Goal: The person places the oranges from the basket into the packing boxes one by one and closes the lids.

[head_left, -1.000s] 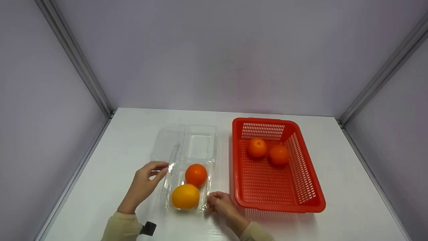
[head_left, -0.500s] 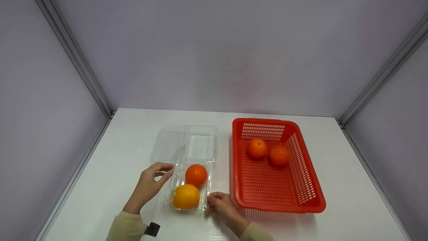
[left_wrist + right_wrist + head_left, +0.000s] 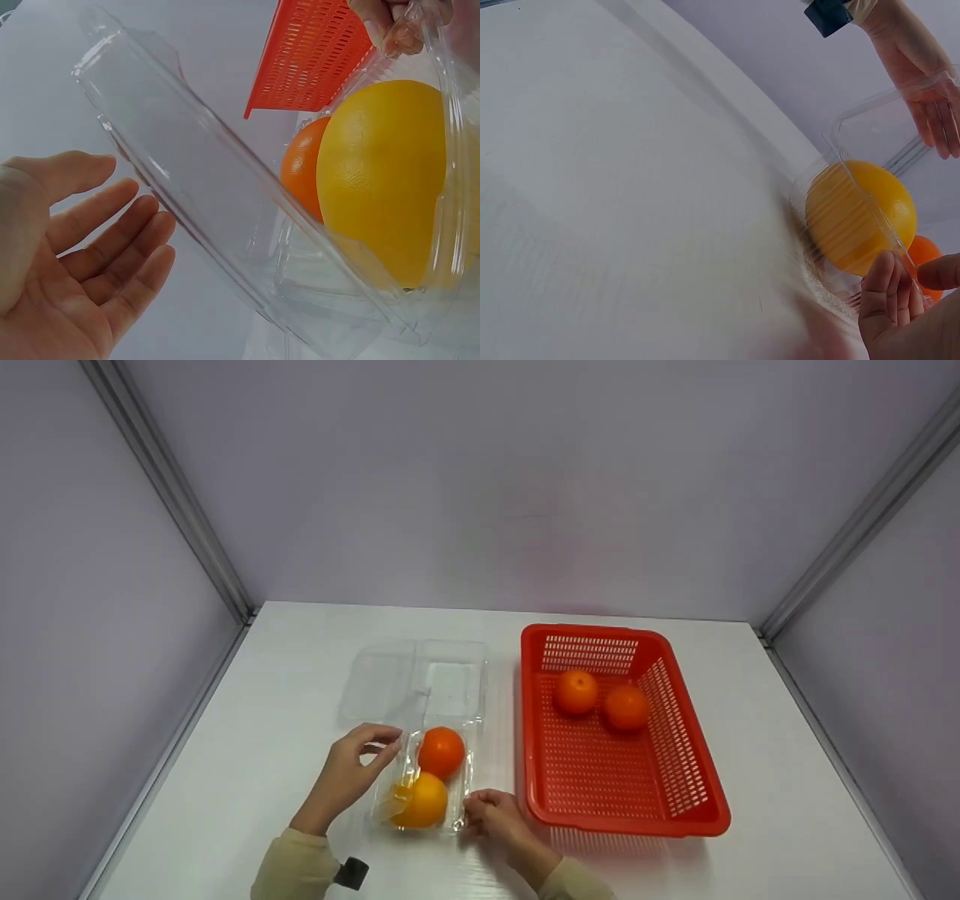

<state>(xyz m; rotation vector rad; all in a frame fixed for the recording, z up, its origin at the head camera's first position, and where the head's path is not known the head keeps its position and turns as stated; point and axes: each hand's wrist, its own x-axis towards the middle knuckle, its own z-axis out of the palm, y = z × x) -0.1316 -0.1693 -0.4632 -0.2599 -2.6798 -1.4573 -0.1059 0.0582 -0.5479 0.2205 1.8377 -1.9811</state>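
Observation:
A clear plastic clamshell box [image 3: 450,682] lies on the white table and holds a yellow orange [image 3: 424,802] nearest me and a deeper orange one [image 3: 441,751] behind it. Its hinged lid [image 3: 397,780] stands tilted up over the yellow orange [image 3: 382,172]. My left hand [image 3: 386,742] is at the lid's left side, fingers relaxed [image 3: 112,225] against the lid [image 3: 210,187]. My right hand [image 3: 474,808] pinches the box's rim at the near right corner [image 3: 907,292], beside the yellow orange [image 3: 859,214].
A red slotted basket [image 3: 697,810] stands right of the box, with two oranges [image 3: 576,691] [image 3: 626,707] at its far end. Its corner shows in the left wrist view [image 3: 307,52]. Grey walls close in the table [image 3: 262,697] on three sides.
My left hand has moved right and the lid has swung up with it, from lying flat at the left to leaning over the yellow orange. My right hand has stayed put.

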